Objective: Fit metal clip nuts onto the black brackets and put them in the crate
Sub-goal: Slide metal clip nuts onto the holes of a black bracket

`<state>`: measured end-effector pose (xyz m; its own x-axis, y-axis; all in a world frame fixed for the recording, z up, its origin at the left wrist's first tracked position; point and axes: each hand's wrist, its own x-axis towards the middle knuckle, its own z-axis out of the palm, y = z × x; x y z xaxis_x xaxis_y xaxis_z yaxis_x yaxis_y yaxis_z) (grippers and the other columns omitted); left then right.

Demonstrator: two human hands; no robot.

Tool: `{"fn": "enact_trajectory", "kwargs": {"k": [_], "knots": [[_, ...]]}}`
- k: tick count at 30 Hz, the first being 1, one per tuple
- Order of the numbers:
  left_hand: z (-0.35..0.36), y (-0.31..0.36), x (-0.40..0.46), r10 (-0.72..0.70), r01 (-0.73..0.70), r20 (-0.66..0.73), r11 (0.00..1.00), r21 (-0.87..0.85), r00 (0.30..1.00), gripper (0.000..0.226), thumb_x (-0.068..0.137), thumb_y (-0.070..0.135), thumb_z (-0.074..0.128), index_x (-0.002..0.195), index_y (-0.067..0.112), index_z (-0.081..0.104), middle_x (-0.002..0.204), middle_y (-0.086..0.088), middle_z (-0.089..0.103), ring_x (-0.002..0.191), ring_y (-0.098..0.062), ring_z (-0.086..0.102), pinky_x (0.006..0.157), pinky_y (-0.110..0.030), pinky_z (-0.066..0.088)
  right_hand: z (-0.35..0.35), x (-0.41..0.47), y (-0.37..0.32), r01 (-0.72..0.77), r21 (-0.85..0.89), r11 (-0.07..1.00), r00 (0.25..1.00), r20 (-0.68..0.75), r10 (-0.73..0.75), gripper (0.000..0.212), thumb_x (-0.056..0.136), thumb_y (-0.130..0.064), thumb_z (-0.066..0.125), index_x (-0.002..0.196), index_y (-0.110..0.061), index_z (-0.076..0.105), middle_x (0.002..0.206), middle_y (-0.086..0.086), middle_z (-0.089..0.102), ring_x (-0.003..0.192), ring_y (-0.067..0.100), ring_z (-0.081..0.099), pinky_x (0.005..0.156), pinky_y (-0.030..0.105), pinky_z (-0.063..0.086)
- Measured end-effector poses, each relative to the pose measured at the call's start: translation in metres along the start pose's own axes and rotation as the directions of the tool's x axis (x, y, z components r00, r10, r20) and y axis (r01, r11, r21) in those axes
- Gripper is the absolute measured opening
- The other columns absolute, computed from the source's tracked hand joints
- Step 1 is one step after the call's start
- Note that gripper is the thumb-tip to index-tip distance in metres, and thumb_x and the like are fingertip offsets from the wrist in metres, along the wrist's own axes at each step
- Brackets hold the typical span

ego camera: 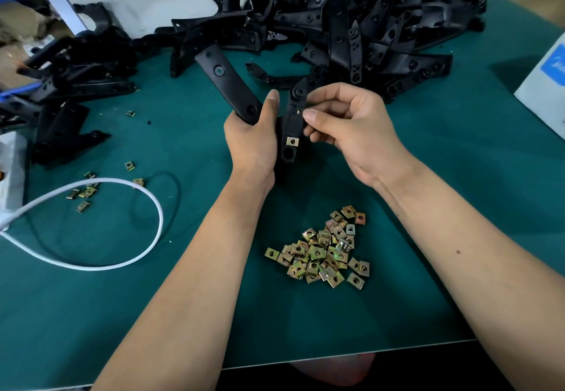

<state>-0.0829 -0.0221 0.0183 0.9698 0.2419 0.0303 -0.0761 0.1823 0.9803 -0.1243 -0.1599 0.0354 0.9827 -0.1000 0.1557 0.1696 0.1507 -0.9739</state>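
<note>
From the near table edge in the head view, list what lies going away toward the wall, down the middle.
Heap of clip nuts → held bracket, gripped by left hand and pinched by right hand → pile of black brackets.

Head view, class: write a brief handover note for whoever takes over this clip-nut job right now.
Left hand grips the black bracket in work.
Right hand pinches a clip nut at the bracket's middle slot.
Done: one fitted nut sits near the bracket's lower end.
Supplies: loose nut pile on the green mat near you; unfitted bracket heap at the back.
Left: seat this nut, then the heap. No crate in view.
</note>
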Motion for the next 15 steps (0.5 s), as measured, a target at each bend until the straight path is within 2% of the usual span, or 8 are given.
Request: {"fn": "enact_trajectory", "kwargs": {"k": [4,6,10,15], "knots": [[0.0009,-0.0004,-0.0017,-0.044,0.044,0.001,0.998,-0.04,0.999,0.033,0.096,0.03,0.072,0.078,0.014,0.049,0.074,-0.006,0.053,0.068,-0.02,0.051,0.059,-0.033,0.044,0.0009,-0.0008,0.0006,-0.011,0.034,0.999,1.0,-0.02,0.012,0.02,0.091,0.006,0.07,0.108,-0.003,0.066,0.078,0.004,0.071,0.069,0.015,0.068,0.064,0.023,0.054],[0.0004,-0.0002,-0.001,-0.054,0.053,-0.01,0.997,-0.051,0.998,0.032,0.096,0.031,0.072,0.082,0.012,0.05,0.076,-0.008,0.054,0.069,-0.02,0.052,0.061,-0.034,0.046,0.0007,-0.0008,0.0009,-0.011,0.037,0.999,0.999,-0.038,0.012,0.02,0.092,0.006,0.07,0.11,-0.002,0.065,0.079,0.004,0.072,0.07,0.015,0.068,0.064,0.023,0.053],[-0.0002,-0.0002,0.0001,-0.067,0.064,-0.04,0.996,-0.066,0.997,0.033,0.096,0.032,0.072,0.086,0.01,0.05,0.079,-0.008,0.054,0.072,-0.021,0.054,0.063,-0.035,0.048,0.0,-0.0003,0.0002,-0.006,0.041,0.999,0.999,-0.046,0.008,0.02,0.091,0.005,0.071,0.109,-0.002,0.065,0.081,0.007,0.072,0.07,0.016,0.068,0.064,0.024,0.054],[-0.0005,-0.0004,0.0006,-0.061,0.06,-0.038,0.998,-0.037,0.997,0.033,0.095,0.032,0.073,0.086,0.01,0.05,0.079,-0.009,0.054,0.07,-0.021,0.054,0.063,-0.036,0.047,0.0002,-0.0008,0.0,-0.005,0.026,1.0,0.999,-0.035,0.006,0.019,0.09,0.006,0.072,0.105,-0.003,0.064,0.076,0.002,0.073,0.069,0.016,0.069,0.064,0.023,0.054]]}}
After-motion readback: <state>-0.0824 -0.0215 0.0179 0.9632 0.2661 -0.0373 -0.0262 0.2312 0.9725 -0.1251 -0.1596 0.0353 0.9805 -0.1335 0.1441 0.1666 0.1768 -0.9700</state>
